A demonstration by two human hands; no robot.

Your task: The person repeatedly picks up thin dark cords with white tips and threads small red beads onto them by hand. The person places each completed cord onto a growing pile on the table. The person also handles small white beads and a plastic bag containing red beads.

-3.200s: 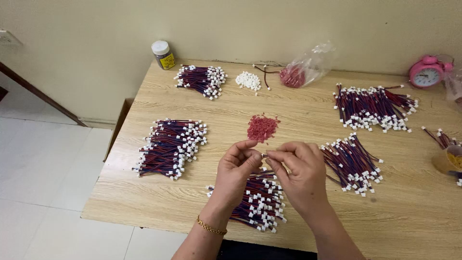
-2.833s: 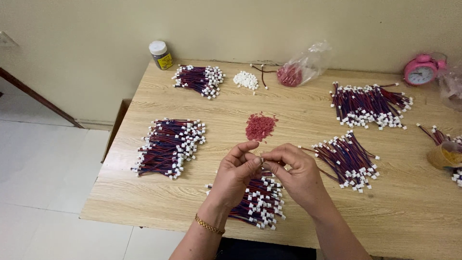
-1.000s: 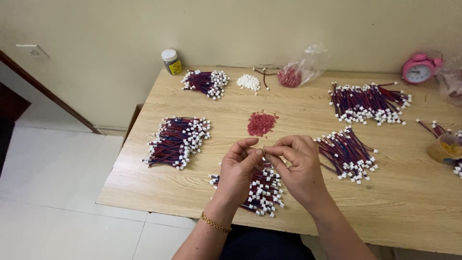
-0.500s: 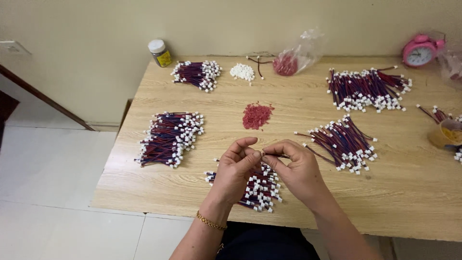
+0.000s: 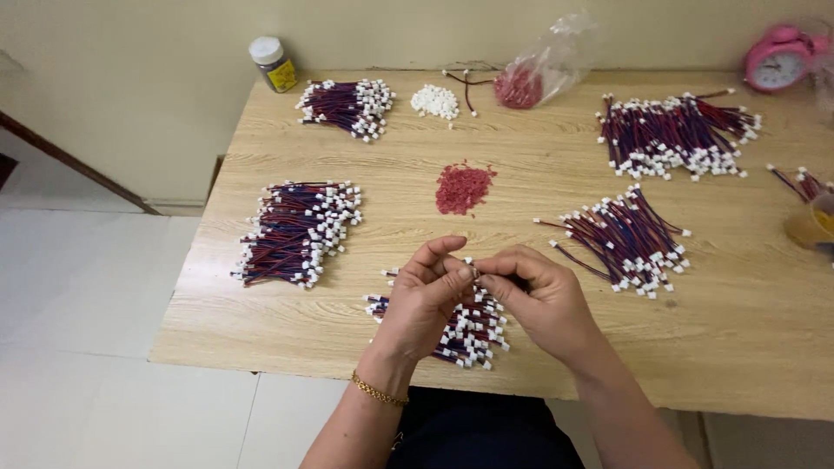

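Observation:
My left hand [image 5: 423, 300] and my right hand [image 5: 537, 293] meet fingertip to fingertip over the near middle of the wooden table [image 5: 556, 365]. Between them they pinch a short red-and-blue wire with a small white connector [image 5: 473, 271]. Directly under the hands lies a pile of the same wires with white connector ends [image 5: 467, 333]. A small heap of tiny red parts [image 5: 464, 187] sits a little farther back. A gold bracelet circles my left wrist.
More wire bundles lie at the left [image 5: 297, 230], right of the hands [image 5: 627, 239], far left [image 5: 346, 105] and far right [image 5: 678, 135]. A heap of white connectors [image 5: 434, 101], a clear bag of red parts [image 5: 540, 74], a jar [image 5: 273, 62] and a pink alarm clock [image 5: 777, 57] line the back edge.
The hands stay together on the small wire over the near pile, fingers shifting slightly. The view has tilted and shifted a little; the piles have not moved.

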